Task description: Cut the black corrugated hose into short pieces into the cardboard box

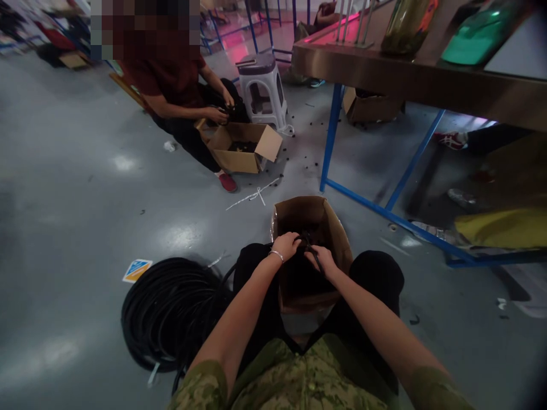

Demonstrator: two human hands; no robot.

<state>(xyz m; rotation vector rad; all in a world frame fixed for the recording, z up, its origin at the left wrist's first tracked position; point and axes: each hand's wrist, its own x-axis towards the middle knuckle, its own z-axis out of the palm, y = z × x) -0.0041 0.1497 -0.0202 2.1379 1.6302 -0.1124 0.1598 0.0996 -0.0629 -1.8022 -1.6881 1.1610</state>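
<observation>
Both grips, left hand [285,246] and right hand [321,259], clamped on black cable [308,240] within box [299,201] rim.

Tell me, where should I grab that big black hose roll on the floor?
Probably from above, on the edge nearest the person's left knee. The black hose coil lies flat on the floor, so hook your fingers under a whole bunch of loops there and lift. One loop alone would likely just unwind.
</observation>
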